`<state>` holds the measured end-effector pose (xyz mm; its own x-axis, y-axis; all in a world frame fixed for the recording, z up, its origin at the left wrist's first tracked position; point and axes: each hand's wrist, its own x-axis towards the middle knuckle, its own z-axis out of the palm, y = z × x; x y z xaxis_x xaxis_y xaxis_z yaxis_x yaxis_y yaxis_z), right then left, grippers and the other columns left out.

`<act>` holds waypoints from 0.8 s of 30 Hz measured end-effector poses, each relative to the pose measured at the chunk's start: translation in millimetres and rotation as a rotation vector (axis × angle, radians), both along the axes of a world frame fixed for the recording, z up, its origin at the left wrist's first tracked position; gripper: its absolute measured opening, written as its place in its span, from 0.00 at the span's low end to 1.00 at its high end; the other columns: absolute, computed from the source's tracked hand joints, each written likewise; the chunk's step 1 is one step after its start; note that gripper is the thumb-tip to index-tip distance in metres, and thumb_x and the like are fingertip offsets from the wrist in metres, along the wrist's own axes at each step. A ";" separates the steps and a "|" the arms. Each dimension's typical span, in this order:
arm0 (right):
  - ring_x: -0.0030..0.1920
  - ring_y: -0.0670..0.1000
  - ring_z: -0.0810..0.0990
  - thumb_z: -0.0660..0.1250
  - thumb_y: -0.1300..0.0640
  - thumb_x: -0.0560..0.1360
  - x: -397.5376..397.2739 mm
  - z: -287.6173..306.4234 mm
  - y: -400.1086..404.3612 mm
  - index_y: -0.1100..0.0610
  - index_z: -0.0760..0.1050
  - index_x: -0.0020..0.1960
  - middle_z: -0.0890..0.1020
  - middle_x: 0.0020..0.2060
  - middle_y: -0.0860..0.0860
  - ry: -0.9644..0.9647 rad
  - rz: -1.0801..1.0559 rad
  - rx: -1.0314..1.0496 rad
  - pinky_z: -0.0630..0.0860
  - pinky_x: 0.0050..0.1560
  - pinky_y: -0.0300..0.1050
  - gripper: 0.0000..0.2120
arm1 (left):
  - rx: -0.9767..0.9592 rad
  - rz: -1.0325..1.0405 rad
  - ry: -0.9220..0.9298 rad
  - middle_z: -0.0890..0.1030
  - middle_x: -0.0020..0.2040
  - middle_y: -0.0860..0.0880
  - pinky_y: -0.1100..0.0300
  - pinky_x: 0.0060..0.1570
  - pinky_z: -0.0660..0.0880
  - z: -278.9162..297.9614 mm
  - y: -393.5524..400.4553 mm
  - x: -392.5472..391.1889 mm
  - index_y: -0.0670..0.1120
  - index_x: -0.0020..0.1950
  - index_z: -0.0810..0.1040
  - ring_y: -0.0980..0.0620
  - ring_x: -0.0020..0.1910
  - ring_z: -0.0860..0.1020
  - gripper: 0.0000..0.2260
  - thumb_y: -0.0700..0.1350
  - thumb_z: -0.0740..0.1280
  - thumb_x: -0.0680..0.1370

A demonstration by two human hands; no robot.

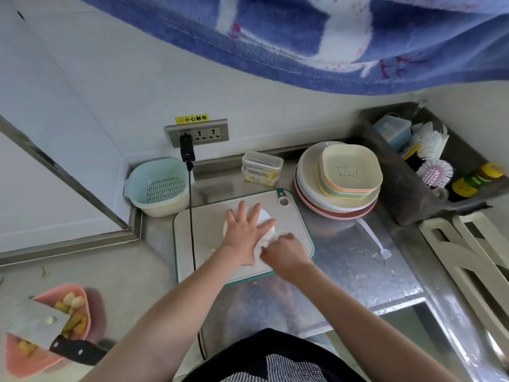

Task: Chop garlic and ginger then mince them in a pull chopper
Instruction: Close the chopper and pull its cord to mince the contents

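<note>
1. Your left hand [243, 230] lies flat, fingers spread, pressing the white pull chopper [265, 216] onto the cutting board [198, 230].
2. Your right hand [285, 250] is curled at the chopper's near edge, probably pinching the pull cord; the grip itself is hidden.
3. Risk: a hard pull could skid the chopper on the board.
4. Knife [41, 326] rests across the pink bowls [82, 299] at the counter's left edge; it could slip off.
</note>
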<state>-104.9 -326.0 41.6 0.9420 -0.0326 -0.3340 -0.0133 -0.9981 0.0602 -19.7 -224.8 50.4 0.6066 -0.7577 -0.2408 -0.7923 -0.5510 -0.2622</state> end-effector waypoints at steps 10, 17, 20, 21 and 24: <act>0.60 0.56 0.76 0.58 0.59 0.77 -54.8 -13.2 -84.0 0.55 0.78 0.60 0.79 0.58 0.55 0.109 -0.706 0.026 0.74 0.58 0.47 0.15 | -0.070 0.010 0.060 0.48 0.73 0.44 0.39 0.61 0.60 -1.6 1.7 -3.7 0.62 0.72 0.50 0.34 0.68 0.52 0.47 0.55 0.75 0.60; 0.53 0.59 0.78 0.57 0.61 0.77 -12.4 8.4 -45.1 0.60 0.78 0.52 0.81 0.49 0.57 -0.067 -0.537 0.292 0.72 0.49 0.46 0.12 | -0.064 0.046 0.075 0.49 0.73 0.45 0.42 0.58 0.61 -2.1 -1.9 2.2 0.63 0.71 0.51 0.34 0.68 0.52 0.48 0.58 0.75 0.58; 0.54 0.60 0.76 0.55 0.54 0.79 12.6 6.2 2.3 0.64 0.77 0.54 0.80 0.51 0.61 -0.054 -0.356 0.356 0.67 0.50 0.46 0.17 | -0.070 0.074 0.079 0.50 0.73 0.44 0.42 0.57 0.62 -1.2 0.9 2.6 0.63 0.70 0.53 0.33 0.67 0.53 0.46 0.59 0.74 0.59; 0.55 0.61 0.75 0.55 0.52 0.80 12.6 2.3 5.3 0.64 0.77 0.54 0.80 0.51 0.61 -0.023 -0.375 0.346 0.67 0.51 0.46 0.18 | -0.083 0.082 0.089 0.50 0.74 0.44 0.42 0.57 0.62 -1.6 1.1 2.6 0.63 0.70 0.53 0.33 0.67 0.53 0.46 0.59 0.74 0.59; 0.54 0.61 0.77 0.55 0.60 0.79 -6.7 -11.1 -16.4 0.63 0.75 0.56 0.80 0.52 0.60 0.006 -0.559 0.417 0.72 0.50 0.48 0.13 | -0.068 0.039 0.109 0.48 0.74 0.44 0.40 0.59 0.61 -2.7 -1.2 4.2 0.63 0.72 0.50 0.34 0.68 0.52 0.49 0.59 0.76 0.59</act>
<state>-111.5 -342.3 30.6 0.8192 -0.3803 -0.4293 -0.5329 -0.7813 -0.3250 -15.5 -225.9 47.7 0.6091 -0.7507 -0.2560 -0.7916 -0.5955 -0.1371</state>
